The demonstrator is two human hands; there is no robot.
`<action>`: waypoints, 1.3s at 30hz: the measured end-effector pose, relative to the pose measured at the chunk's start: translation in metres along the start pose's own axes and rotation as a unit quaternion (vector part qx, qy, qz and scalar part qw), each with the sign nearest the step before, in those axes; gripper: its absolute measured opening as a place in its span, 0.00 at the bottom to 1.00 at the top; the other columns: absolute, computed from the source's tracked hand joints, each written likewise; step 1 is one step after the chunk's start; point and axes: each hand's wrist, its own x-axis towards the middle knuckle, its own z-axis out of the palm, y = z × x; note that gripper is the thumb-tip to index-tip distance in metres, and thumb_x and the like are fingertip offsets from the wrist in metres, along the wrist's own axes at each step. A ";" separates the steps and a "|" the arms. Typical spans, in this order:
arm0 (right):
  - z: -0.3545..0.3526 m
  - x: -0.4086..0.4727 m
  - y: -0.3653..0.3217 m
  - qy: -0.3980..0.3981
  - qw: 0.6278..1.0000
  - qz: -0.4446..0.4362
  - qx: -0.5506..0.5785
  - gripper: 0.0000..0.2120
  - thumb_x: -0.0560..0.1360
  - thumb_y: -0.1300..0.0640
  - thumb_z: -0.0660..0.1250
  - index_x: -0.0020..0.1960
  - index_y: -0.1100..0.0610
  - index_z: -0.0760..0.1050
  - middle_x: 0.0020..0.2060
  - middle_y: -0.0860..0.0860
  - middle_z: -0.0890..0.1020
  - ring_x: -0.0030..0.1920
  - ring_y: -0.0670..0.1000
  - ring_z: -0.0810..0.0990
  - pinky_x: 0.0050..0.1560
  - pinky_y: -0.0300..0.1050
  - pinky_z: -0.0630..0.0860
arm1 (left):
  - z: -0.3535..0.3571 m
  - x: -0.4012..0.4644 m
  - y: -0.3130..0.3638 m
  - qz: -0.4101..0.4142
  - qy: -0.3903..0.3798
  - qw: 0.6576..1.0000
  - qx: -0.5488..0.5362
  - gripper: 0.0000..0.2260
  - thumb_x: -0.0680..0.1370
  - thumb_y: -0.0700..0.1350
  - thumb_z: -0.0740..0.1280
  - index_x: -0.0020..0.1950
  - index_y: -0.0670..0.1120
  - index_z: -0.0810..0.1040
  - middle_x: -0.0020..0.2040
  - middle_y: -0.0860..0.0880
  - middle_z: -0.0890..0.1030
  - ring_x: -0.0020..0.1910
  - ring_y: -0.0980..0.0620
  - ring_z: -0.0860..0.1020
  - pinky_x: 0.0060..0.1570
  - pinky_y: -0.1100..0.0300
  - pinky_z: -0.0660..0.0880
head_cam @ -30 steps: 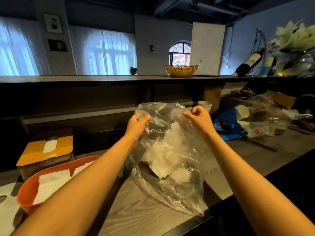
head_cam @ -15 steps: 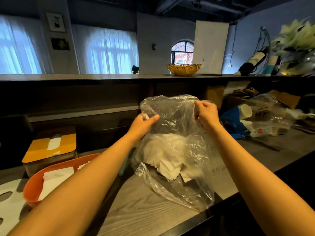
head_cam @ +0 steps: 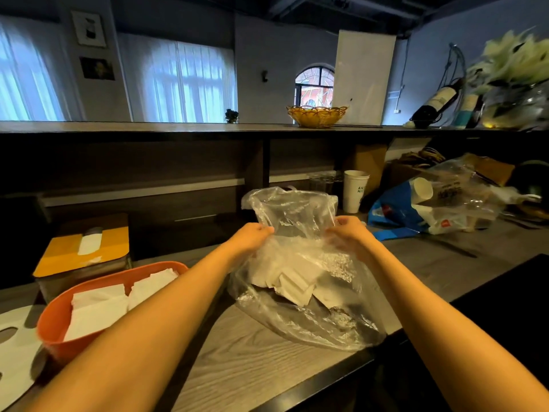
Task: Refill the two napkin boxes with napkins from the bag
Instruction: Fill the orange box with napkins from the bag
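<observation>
A clear plastic bag [head_cam: 303,292] with several white napkins inside sits on the wooden counter [head_cam: 252,361]. My left hand [head_cam: 251,234] grips the bag's left side just below its mouth. My right hand [head_cam: 349,231] grips the right side at the same height, and the bag's top stands up between them. To the left, an orange napkin box [head_cam: 56,331] lies open with white napkins in it. Behind that stands a second box with a yellow lid [head_cam: 80,251], a napkin poking out of its slot.
A white paper cup [head_cam: 355,190] stands behind the bag. A blue and clear bag of cups [head_cam: 430,206] lies at the right. A white lid with holes [head_cam: 15,349] lies at the far left. The counter's front edge runs close below the bag.
Both hands have come down and closer together on the bag, bunching it below its mouth. The bag's top now sticks up above my hands.
</observation>
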 end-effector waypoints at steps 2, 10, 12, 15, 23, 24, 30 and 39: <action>-0.001 0.004 -0.003 0.034 0.995 -0.073 0.053 0.04 0.77 0.65 0.65 0.46 0.59 0.77 0.38 0.55 0.77 0.36 0.51 0.74 0.32 0.38 0.71 | 0.001 -0.001 0.007 0.017 0.035 0.999 -0.030 0.11 0.84 0.47 0.59 0.56 0.44 0.78 0.44 0.46 0.77 0.40 0.51 0.75 0.40 0.57 0.73; 0.004 -0.004 -0.029 0.252 0.945 -0.200 -0.051 0.15 0.79 0.55 0.64 0.62 0.61 0.76 0.56 0.55 0.80 0.58 0.55 0.77 0.54 0.44 0.73 | -0.016 -0.001 0.024 0.018 0.227 0.969 -0.097 0.14 0.80 0.53 0.62 0.46 0.43 0.77 0.40 0.45 0.76 0.37 0.49 0.75 0.38 0.56 0.70; 0.008 -0.029 -0.038 0.282 0.918 -0.278 0.023 0.10 0.79 0.56 0.65 0.55 0.59 0.80 0.51 0.56 0.82 0.51 0.51 0.80 0.49 0.38 0.74 | -0.019 -0.004 0.018 -0.017 0.217 0.969 -0.113 0.19 0.80 0.55 0.61 0.56 0.40 0.77 0.46 0.44 0.78 0.42 0.46 0.77 0.39 0.55 0.71; 0.022 -0.068 -0.046 0.171 0.927 -0.314 0.111 0.11 0.81 0.57 0.63 0.43 0.60 0.80 0.36 0.55 0.82 0.35 0.48 0.79 0.35 0.39 0.75 | -0.018 -0.017 0.013 -0.014 0.214 0.974 -0.066 0.19 0.81 0.56 0.58 0.48 0.40 0.76 0.41 0.42 0.75 0.39 0.45 0.75 0.37 0.54 0.66; 0.062 -0.093 -0.007 -0.001 0.986 -0.165 -0.034 0.27 0.83 0.43 0.53 0.56 0.64 0.81 0.54 0.56 0.84 0.53 0.53 0.81 0.59 0.52 0.75 | 0.001 -0.074 0.002 0.230 0.271 0.934 0.016 0.10 0.83 0.46 0.59 0.48 0.45 0.77 0.44 0.49 0.77 0.43 0.53 0.74 0.40 0.65 0.68; 0.063 -0.091 -0.002 -0.004 0.986 -0.159 -0.046 0.28 0.83 0.43 0.52 0.61 0.63 0.79 0.58 0.56 0.82 0.57 0.53 0.79 0.62 0.51 0.73 | 0.005 -0.078 -0.003 0.236 0.239 0.942 0.013 0.11 0.82 0.47 0.59 0.46 0.44 0.77 0.41 0.49 0.78 0.41 0.53 0.74 0.39 0.62 0.70; 0.074 -0.079 0.017 -0.073 0.988 -0.131 0.032 0.22 0.82 0.45 0.57 0.67 0.58 0.75 0.67 0.55 0.77 0.65 0.52 0.75 0.68 0.49 0.69 | 0.015 -0.089 -0.036 0.158 0.118 0.980 0.019 0.22 0.80 0.58 0.55 0.55 0.46 0.82 0.56 0.44 0.82 0.57 0.45 0.78 0.60 0.47 0.73; 0.107 -0.066 0.052 -0.008 0.912 -0.282 -0.298 0.33 0.70 0.40 0.73 0.70 0.51 0.69 0.65 0.49 0.77 0.62 0.52 0.76 0.59 0.49 0.74 | 0.016 -0.077 -0.062 0.070 0.086 0.994 -0.026 0.27 0.83 0.61 0.47 0.74 0.49 0.70 0.72 0.46 0.72 0.71 0.48 0.69 0.71 0.50 0.64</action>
